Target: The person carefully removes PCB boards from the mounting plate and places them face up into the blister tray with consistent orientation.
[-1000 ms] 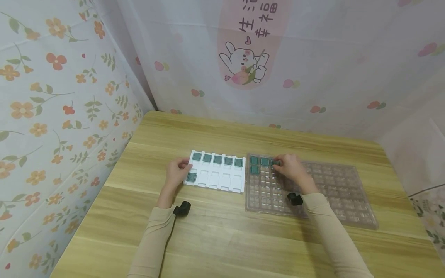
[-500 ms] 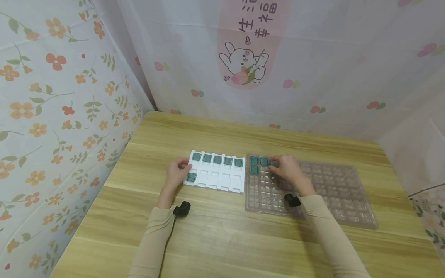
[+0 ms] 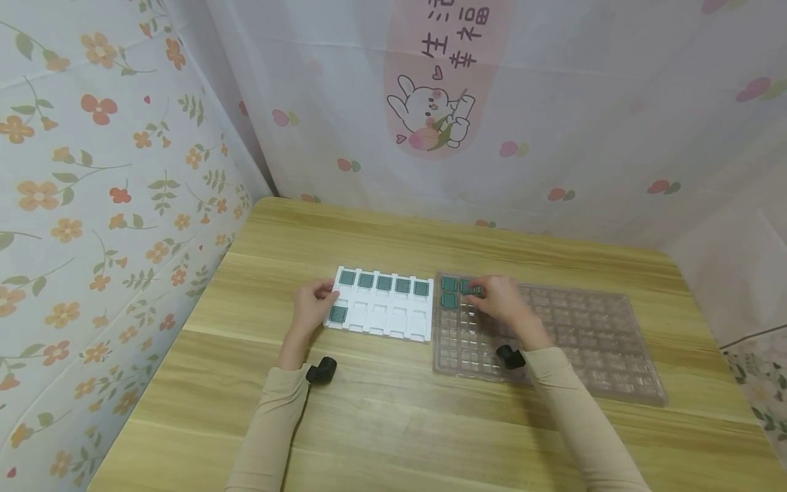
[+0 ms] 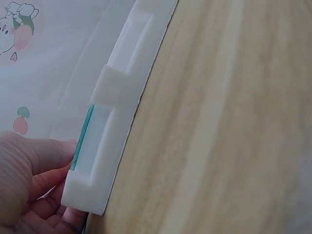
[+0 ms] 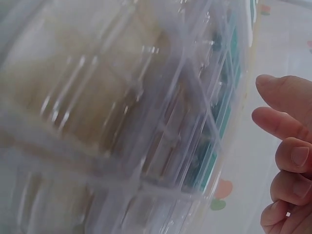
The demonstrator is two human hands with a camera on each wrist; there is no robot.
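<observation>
Pinches the left end of a white tray [image 3: 380, 318], just left of centre in the head view, with the left grip [image 3: 313, 302], while holding the right grip [image 3: 501, 301] released, with thumb and forefinger apart, above the upper left part of a clear compartment tray [image 3: 596, 338], right of centre on the wood-grain surface [image 3: 381, 417]. Has six green chips [image 3: 384, 282] seated in the white tray, five along the top row and one at lower left, and more chips [image 3: 449, 283] in the upper left corner of the clear compartment tray, near the right fingertips [image 5: 267, 83].
</observation>
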